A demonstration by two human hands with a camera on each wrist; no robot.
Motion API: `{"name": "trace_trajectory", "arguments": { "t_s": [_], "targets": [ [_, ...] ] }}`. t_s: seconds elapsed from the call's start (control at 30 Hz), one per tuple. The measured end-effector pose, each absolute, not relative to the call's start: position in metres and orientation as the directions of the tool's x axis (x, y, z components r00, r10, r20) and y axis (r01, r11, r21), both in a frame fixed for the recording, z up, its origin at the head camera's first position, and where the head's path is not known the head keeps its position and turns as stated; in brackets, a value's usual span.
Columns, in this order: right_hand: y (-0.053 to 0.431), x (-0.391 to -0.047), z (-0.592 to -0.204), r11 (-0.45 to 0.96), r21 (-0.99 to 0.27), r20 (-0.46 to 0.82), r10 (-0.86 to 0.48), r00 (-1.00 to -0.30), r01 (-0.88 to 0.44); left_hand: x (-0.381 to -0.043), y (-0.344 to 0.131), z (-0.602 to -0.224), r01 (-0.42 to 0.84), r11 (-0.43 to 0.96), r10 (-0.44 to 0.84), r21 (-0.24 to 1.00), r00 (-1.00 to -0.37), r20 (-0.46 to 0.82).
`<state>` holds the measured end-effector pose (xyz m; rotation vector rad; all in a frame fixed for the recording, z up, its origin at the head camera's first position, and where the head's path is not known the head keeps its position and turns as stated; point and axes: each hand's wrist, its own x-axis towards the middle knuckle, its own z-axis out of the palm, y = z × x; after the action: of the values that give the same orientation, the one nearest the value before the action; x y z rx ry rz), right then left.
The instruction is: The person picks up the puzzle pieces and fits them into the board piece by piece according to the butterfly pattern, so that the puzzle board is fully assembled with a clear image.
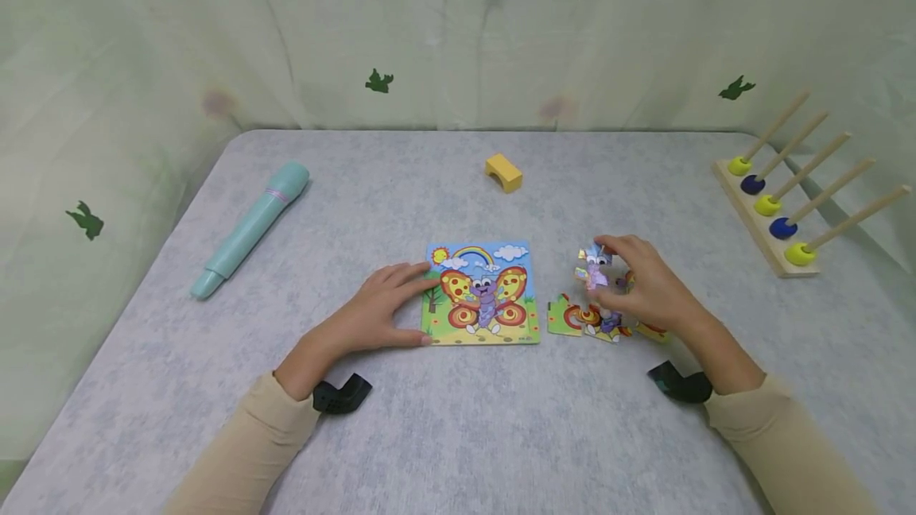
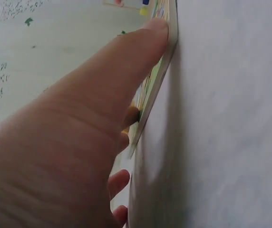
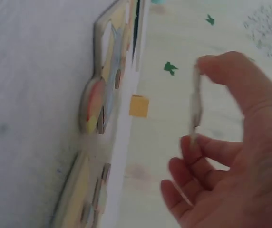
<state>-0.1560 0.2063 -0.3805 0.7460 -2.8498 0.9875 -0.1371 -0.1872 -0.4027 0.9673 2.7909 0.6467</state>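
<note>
- Head: left hand [image 1: 379, 308] lies spread on the board's [image 1: 485, 300] left edge, fingers fairly straight. Light pressure should stop sliding, imo. Right hand [image 1: 647, 284] pinches a piece [image 1: 596, 269] right of the board, near the loose pieces [image 1: 568, 318].
- Left wrist: thumb's on the board's edge; I'd press gently there.
- Right wrist: piece is upright, pinched by its rim. Nice grip; I'd flatten it before lowering.

no legible txt, labels or nos., tiny mark [image 1: 525, 338] on butterfly board [image 1: 487, 292], btm R corner, too small to read
</note>
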Motion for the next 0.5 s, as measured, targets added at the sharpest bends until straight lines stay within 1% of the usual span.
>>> {"name": "trace_trajectory", "arguments": {
  "t_s": [0.13, 0.33, 0.5],
  "targets": [
    [0.194, -0.149, -0.369, 0.636, -0.587, 0.250, -0.445, -0.860, -0.500, -0.134, -0.178, -0.400, 0.569, 0.718, 0.615, 0.400, -0.788, 0.017],
    [0.161, -0.143, -0.357, 0.548, -0.580, 0.337, -0.512, -0.790, -0.603, -0.130, -0.173, -0.399, 0.580, 0.739, 0.608, 0.343, -0.793, 0.032],
    [0.128, -0.143, -0.355, 0.512, -0.584, 0.336, -0.554, -0.762, -0.630, -0.130, -0.174, -0.401, 0.601, 0.733, 0.622, 0.319, -0.781, 0.044]
  ]
}}
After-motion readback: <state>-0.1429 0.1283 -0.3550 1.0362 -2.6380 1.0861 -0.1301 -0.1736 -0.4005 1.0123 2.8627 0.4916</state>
